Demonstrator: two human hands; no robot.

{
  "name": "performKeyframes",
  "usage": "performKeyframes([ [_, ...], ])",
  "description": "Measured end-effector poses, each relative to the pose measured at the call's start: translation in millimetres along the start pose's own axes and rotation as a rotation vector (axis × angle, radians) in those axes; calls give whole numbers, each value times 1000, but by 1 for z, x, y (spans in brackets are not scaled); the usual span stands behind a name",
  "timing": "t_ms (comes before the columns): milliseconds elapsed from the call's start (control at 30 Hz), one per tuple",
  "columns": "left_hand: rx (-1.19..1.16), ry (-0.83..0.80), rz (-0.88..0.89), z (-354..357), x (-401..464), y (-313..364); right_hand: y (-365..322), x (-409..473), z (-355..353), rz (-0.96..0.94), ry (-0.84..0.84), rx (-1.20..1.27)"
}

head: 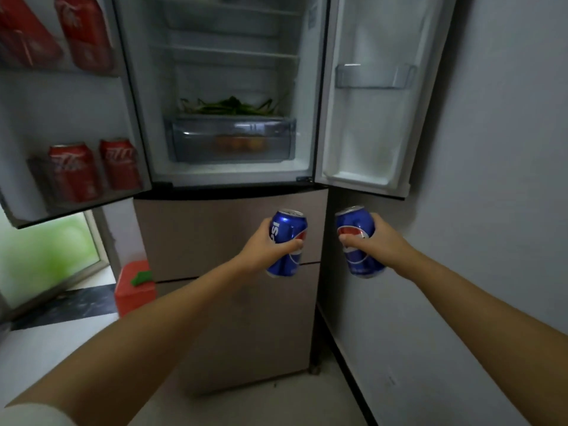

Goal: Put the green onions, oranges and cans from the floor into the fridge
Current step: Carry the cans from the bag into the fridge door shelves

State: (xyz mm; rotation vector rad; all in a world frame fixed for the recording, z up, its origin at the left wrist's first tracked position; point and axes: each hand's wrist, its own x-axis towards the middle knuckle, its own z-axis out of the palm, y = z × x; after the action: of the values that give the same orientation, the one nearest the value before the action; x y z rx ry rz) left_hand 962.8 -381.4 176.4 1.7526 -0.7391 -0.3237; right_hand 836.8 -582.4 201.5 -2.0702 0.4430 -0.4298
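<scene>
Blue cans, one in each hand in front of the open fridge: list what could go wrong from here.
1. Both hands are full: the left hand grips one blue can and the right hand the other, so neither is free to steady a shelf or door.
2. The left door's lower bin already holds red cans; squeezing another in may knock one out.
3. The right door shelf looks shallow, so a can set there carelessly might tip.

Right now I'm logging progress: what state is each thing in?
Left door: open, red cans shelved.
Right door: open.
Drawer: shut, oranges inside.
Green onions: on the shelf.
Left hand: grips a blue can.
Right hand: grips another.
</scene>
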Motion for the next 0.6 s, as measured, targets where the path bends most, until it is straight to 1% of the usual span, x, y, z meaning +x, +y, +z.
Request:
performKeyframes([
  [133, -62, 43, 137, -19, 106, 33, -37, 101, -15, -157, 78, -12],
  [200, -106, 56, 197, -29, 153, 61, -65, 144, -29, -216, 122, -7],
  [267, -160, 65, 294, -38, 196, 95, -99, 179, -48, -278, 156, 6],
  [367, -239, 40, 448, -50, 247, 149, -150, 216, -84, -425, 217, -9],
  [533, -307, 53, 759, -59, 310, 241, -232, 255, -155, -698, 313, -49],
  [600, -333, 53, 818, -56, 333, 271, -249, 268, -177, -761, 378, -42],
])
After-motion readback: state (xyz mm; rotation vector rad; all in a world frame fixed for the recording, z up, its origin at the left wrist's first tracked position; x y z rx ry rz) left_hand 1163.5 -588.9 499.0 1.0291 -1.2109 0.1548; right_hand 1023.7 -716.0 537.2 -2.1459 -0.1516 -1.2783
